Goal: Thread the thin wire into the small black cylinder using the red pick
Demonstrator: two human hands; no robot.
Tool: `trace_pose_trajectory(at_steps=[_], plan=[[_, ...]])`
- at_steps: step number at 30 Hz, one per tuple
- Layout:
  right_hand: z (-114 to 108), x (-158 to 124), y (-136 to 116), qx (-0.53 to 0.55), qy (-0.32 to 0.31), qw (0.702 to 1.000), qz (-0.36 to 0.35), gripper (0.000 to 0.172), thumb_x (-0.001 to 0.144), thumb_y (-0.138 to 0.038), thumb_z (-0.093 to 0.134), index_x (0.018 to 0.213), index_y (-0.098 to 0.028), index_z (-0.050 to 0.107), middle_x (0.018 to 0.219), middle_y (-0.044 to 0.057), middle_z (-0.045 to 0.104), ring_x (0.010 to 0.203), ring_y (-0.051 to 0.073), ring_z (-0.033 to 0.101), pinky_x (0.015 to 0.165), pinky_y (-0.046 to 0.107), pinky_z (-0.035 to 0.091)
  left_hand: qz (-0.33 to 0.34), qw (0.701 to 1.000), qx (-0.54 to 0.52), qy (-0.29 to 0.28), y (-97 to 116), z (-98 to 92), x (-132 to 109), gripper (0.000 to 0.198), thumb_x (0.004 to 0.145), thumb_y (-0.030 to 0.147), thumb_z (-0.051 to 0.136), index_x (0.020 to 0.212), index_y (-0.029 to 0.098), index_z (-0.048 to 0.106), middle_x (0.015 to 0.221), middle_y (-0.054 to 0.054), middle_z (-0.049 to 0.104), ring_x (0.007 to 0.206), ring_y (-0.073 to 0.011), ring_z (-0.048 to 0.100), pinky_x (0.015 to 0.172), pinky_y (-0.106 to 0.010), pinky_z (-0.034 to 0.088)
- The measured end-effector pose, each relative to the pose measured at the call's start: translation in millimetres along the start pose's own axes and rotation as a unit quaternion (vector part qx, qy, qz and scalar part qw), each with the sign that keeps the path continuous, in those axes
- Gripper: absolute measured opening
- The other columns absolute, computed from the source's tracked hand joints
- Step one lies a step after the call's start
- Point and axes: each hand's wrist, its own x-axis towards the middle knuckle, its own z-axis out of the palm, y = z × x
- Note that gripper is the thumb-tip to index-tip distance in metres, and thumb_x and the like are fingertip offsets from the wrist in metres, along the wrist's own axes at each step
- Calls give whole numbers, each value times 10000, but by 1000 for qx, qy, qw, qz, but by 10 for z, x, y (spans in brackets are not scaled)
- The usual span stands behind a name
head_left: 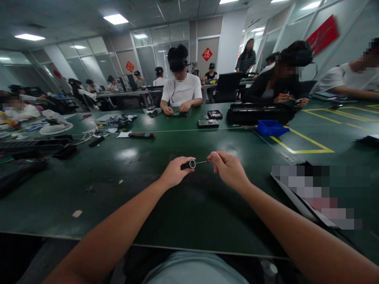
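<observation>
Holding a short black cylindrical tool handle with a silvery round end (189,164), the left hand (174,172) is curled shut around the barrel, thumb on top and fingers wrapped beneath, so that only the metal-ringed end shows toward the right. The right hand (228,167) is closed in a narrow pinch, thumb and forefinger gripping a thin bare metal rod (201,161) whose other end meets the silvery end of the handle; whether the rod sits inside it or only touches it I cannot tell. Both hands hover close together above the wide dark green table top (148,197), near the middle of its near half, with the handle and rod lying in a level line between them. Farther back on the table, well apart from the hands, lie a slim black and red hand tool (141,135), a flat black electronic device (208,123), a small blue plastic bin (271,127) and a long black tray (260,112). Yellow tape lines (299,144) mark the table surface beside the bin. Across the table a person in a white shirt (181,88) sits with both hands on the top.
</observation>
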Motion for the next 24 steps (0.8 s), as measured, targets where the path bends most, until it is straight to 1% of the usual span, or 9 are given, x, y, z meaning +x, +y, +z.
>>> trace_pose_trajectory(at_steps=[2, 5, 7, 10, 12, 14, 18, 21, 24], plan=[[6, 2, 5, -2, 7, 1000, 6, 375, 979, -472, 414, 896, -207, 666, 530, -31, 528, 508, 157, 530, 547, 296, 388, 3, 1000, -1, -1, 6, -7, -1, 389, 857, 264, 712, 1241, 249, 652, 1188, -42, 680, 1110, -225, 608, 1012, -395, 434], [17, -1, 26, 0, 12, 1000, -3, 292, 965, -380, 439, 1069, -197, 642, 626, -19, 582, 572, 163, 558, 567, 292, 398, -2, 1000, -3, 0, 14, -14, -1, 401, 854, 255, 714, 1249, 250, 648, 1194, -43, 677, 1111, -225, 607, 1016, -395, 435], [19, -7, 31, 2, 5, 1000, -7, 277, 949, -323, 445, 1115, -197, 627, 703, -3, 616, 643, 171, 588, 602, 294, 415, -7, 1000, -3, 5, 9, -12, 1, 410, 849, 246, 716, 1252, 251, 646, 1198, -45, 675, 1113, -226, 606, 1016, -397, 436], [14, -16, 23, 1, -16, 1000, -6, 267, 956, -355, 432, 983, -207, 653, 703, 3, 607, 650, 170, 583, 608, 298, 410, -7, 1000, -5, 9, -10, -2, 5, 416, 842, 235, 720, 1251, 255, 648, 1199, -44, 676, 1116, -225, 606, 1016, -397, 435], [13, -19, 18, -4, -22, 1000, -3, 344, 979, -410, 385, 905, -210, 655, 677, 5, 591, 614, 168, 560, 583, 302, 393, -6, 1000, -6, 10, -23, 3, 7, 417, 842, 232, 721, 1251, 259, 648, 1202, -40, 675, 1119, -221, 605, 1020, -393, 432], [17, -19, 23, -6, -18, 1000, 0, 361, 987, -417, 361, 944, -209, 652, 695, 12, 603, 610, 172, 556, 577, 308, 392, -8, 1000, -7, 9, -29, 3, 9, 416, 843, 229, 720, 1252, 259, 648, 1207, -37, 674, 1123, -219, 603, 1024, -391, 429], [31, -18, 34, 6, 0, 1000, -4, 277, 941, -361, 461, 1129, -202, 587, 787, 22, 639, 676, 184, 585, 623, 314, 431, -8, 1000, -9, 16, -38, -2, 11, 420, 844, 227, 718, 1257, 255, 645, 1203, -38, 673, 1120, -217, 606, 1018, -379, 434], [33, -16, 21, 5, -1, 1000, -14, 212, 903, -339, 523, 1054, -209, 598, 852, 35, 657, 731, 185, 604, 659, 314, 446, -2, 1000, -7, 22, -54, 1, 9, 422, 843, 229, 720, 1257, 256, 644, 1205, -35, 673, 1121, -213, 606, 1014, -367, 436], [31, -7, 21, 2, -13, 1000, 5, 257, 945, -417, 466, 946, -213, 622, 739, 18, 626, 660, 176, 586, 620, 309, 434, 1, 1000, -5, 17, -64, 7, 7, 419, 841, 230, 723, 1252, 257, 647, 1202, -33, 675, 1118, -211, 608, 1011, -364, 438]])
